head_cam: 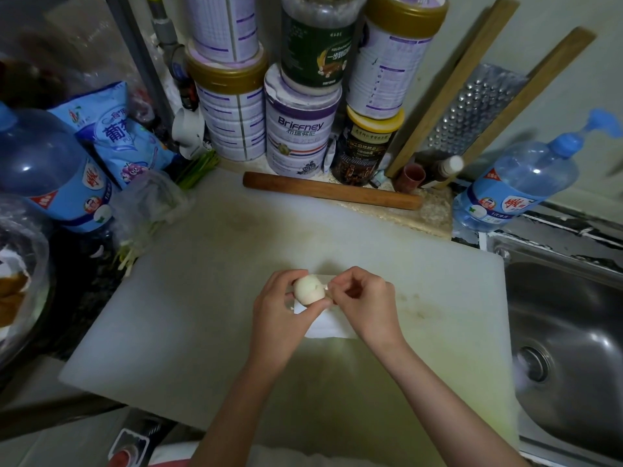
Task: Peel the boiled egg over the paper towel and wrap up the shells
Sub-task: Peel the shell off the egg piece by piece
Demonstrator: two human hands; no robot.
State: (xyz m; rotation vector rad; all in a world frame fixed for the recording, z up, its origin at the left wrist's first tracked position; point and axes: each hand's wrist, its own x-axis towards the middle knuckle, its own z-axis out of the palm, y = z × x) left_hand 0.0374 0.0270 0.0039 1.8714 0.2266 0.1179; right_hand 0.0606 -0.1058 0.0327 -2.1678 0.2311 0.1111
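A pale boiled egg [308, 288] is held above a folded white paper towel [325, 323] that lies on the white cutting board [209, 298]. My left hand [278, 311] cups the egg from the left and below. My right hand [362, 299] pinches at the egg's right side with thumb and forefinger, where a small flap of shell or membrane sticks out. Both hands hide much of the towel. I cannot make out loose shell pieces on the towel.
A wooden rolling pin [332, 190] lies at the board's far edge, in front of stacked tins and jars [300, 129]. Blue detergent bottles stand at the left [43, 170] and right [519, 183]. A steel sink [569, 332] adjoins the board's right side. A grater [472, 109] leans on the wall.
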